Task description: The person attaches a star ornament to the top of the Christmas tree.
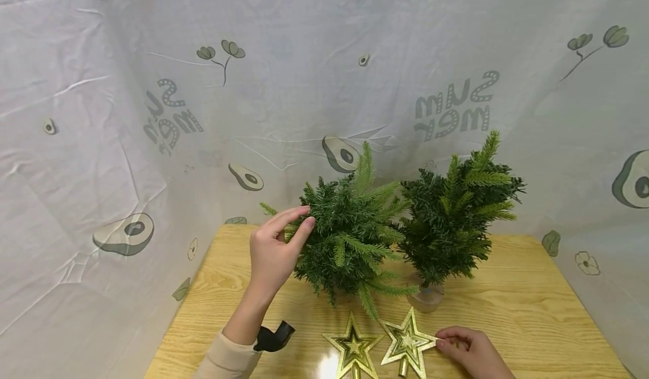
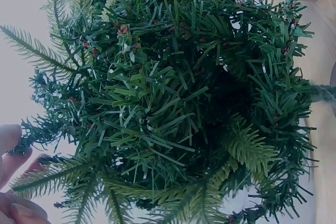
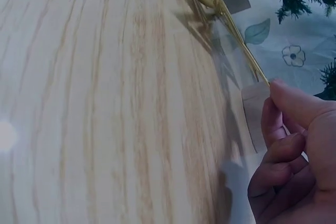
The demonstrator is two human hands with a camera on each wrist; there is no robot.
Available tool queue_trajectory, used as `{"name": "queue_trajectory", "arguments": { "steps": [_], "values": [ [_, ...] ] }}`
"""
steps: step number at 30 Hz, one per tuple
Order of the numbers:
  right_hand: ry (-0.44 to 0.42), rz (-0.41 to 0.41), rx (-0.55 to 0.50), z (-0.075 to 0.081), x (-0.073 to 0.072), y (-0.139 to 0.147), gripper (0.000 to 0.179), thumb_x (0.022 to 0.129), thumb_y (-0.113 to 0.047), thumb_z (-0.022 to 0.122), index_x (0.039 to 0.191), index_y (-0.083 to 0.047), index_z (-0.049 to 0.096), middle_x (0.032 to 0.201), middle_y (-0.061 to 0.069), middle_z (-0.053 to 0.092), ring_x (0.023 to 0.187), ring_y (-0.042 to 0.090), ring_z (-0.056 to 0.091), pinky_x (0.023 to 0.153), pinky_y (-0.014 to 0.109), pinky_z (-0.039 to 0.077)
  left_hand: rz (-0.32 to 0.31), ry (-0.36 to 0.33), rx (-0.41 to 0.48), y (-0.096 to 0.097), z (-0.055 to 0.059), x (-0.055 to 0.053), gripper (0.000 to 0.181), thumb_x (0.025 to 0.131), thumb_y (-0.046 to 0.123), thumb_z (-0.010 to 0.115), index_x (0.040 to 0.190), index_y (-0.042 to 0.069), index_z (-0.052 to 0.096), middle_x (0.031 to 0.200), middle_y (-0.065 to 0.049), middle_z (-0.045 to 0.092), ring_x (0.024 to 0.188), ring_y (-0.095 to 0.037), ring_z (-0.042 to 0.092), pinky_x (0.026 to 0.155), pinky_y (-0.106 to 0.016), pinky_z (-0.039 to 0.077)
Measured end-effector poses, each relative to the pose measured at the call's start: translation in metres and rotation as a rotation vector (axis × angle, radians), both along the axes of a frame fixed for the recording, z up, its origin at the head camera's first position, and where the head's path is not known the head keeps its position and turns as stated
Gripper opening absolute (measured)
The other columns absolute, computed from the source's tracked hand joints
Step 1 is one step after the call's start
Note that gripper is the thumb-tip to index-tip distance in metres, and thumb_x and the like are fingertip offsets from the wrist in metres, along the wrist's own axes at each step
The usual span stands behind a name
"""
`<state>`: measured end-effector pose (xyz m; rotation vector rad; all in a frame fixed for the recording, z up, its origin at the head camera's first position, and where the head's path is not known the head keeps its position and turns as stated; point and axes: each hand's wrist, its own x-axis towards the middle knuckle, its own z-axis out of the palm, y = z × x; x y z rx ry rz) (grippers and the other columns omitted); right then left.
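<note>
Two small artificial fir trees stand on a wooden table [image 1: 532, 306]. My left hand [image 1: 306, 217] reaches to the left tree [image 1: 350, 238] and pinches a twig on its left side between thumb and fingers. In the left wrist view the tree's branches [image 2: 173, 103] fill the frame, with my fingertips [image 2: 10, 145] at the lower left edge. Two gold star toppers lie at the table's front. My right hand [image 1: 442, 340] pinches the right point of the right star [image 1: 408, 342]. In the right wrist view that star [image 3: 231, 30] shows edge-on, held by my right hand [image 3: 273, 103].
The right tree [image 1: 456, 221] stands in a round base [image 1: 427, 299], close beside the left one. The second star [image 1: 353, 348] lies left of the held one. A pale printed cloth [image 1: 152, 114] hangs behind and around the table.
</note>
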<state>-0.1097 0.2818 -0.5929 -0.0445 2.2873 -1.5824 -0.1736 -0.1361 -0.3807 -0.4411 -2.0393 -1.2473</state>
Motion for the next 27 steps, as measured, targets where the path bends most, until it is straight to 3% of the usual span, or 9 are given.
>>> {"name": "queue_trajectory", "arguments": {
  "steps": [7, 18, 24, 27],
  "values": [
    [0.051, -0.034, 0.011, 0.004, 0.002, -0.005, 0.035, 0.096, -0.021, 0.077, 0.114, 0.008, 0.072, 0.098, 0.012, 0.075, 0.068, 0.012, 0.059, 0.060, 0.027, 0.048, -0.004, -0.006, 0.005, 0.000, 0.000, 0.000, 0.026, 0.097, 0.030, 0.077, 0.117, 0.013, 0.081, 0.117, 0.009, 0.075, 0.043, -0.011, 0.024, 0.042, -0.024, 0.025],
    [0.035, -0.162, 0.016, 0.008, 0.009, -0.007, 0.032, 0.091, -0.015, 0.081, 0.112, 0.009, 0.075, 0.103, 0.015, 0.076, 0.084, 0.013, 0.071, 0.072, 0.029, 0.057, -0.006, -0.005, 0.009, 0.000, 0.000, -0.001, 0.026, 0.098, 0.030, 0.077, 0.116, 0.012, 0.081, 0.117, 0.009, 0.075, 0.042, -0.010, 0.024, 0.041, -0.025, 0.025],
    [0.019, -0.278, 0.009, 0.011, 0.015, -0.011, 0.029, 0.089, -0.009, 0.082, 0.110, 0.010, 0.075, 0.097, 0.013, 0.077, 0.077, 0.015, 0.072, 0.063, 0.028, 0.055, -0.001, -0.010, 0.012, 0.001, 0.000, 0.000, 0.026, 0.098, 0.030, 0.077, 0.116, 0.013, 0.081, 0.117, 0.009, 0.075, 0.042, -0.011, 0.025, 0.042, -0.025, 0.025],
    [0.061, -0.343, 0.017, 0.014, 0.019, -0.015, 0.024, 0.088, -0.006, 0.082, 0.107, 0.008, 0.077, 0.089, 0.012, 0.077, 0.061, 0.013, 0.063, 0.053, 0.026, 0.049, -0.002, -0.011, 0.017, 0.001, 0.000, 0.000, 0.026, 0.098, 0.030, 0.077, 0.116, 0.013, 0.081, 0.117, 0.009, 0.075, 0.043, -0.011, 0.025, 0.042, -0.025, 0.025]
  ]
}}
